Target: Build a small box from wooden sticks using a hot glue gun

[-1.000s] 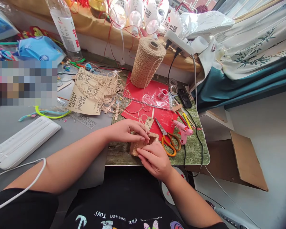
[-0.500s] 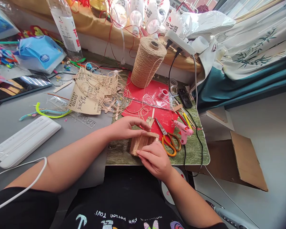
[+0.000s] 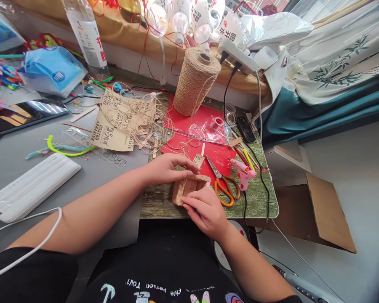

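Note:
A small craft-stick box (image 3: 194, 185) with twine wound along its sides lies at the front edge of the green wood-grain board. My left hand (image 3: 172, 168) reaches across its far side, thumb and fingertips curved around the far rim. Closed in a pinch, my right hand (image 3: 206, 210) has its thumb and forefinger on the near left corner of the wound twine. Whether a loose strand is between those fingertips is too small to tell. Scissors (image 3: 224, 185) with orange handles lie just right of the box, beside a pink glue gun (image 3: 244, 174).
Behind the box stand red sheets (image 3: 189, 145) and a large twine spool (image 3: 196, 82). Tangled twine covers sandpaper sheets (image 3: 113, 126). A white power bank (image 3: 34, 187), a phone (image 3: 28, 113) and a plastic bottle (image 3: 88, 38) are left. The glue gun's black cable (image 3: 267, 198) hangs over the right edge.
Almost nothing differs. Both hands stay at the box, with the right fingertips shifted very slightly at its near left corner.

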A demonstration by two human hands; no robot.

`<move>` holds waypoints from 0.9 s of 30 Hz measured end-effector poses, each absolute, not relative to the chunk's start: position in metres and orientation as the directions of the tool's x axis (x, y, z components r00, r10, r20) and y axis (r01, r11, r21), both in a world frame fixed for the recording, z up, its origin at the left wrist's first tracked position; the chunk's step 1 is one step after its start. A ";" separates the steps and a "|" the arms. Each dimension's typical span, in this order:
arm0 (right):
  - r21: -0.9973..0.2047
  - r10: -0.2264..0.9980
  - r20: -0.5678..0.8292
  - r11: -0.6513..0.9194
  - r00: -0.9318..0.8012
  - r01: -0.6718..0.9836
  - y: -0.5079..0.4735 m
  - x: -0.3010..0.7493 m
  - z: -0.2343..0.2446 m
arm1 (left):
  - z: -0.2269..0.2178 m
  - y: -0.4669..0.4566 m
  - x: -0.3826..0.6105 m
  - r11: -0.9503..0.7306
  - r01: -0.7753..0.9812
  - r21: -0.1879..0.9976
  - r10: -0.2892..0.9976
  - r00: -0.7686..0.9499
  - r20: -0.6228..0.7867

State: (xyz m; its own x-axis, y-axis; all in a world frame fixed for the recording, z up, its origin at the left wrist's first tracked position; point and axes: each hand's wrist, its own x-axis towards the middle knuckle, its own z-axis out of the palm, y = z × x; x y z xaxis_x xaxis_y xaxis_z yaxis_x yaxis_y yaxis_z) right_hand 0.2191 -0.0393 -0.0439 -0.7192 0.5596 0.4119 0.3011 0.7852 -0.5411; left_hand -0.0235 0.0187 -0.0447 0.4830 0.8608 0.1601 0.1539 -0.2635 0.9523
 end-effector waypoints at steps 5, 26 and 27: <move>-0.554 0.558 0.423 0.783 -0.714 0.284 -0.039 0.219 -0.044 | -0.049 0.019 -0.023 -0.269 0.164 0.949 0.855 0.495 0.157; -0.516 0.537 0.481 0.812 -0.693 0.272 -0.039 0.219 -0.044 | -0.050 0.022 -0.025 -0.230 0.193 0.954 0.853 0.512 0.102; -0.509 0.532 0.483 0.817 -0.696 0.271 -0.039 0.219 -0.044 | -0.050 0.022 -0.025 -0.228 0.192 0.955 0.853 0.511 0.101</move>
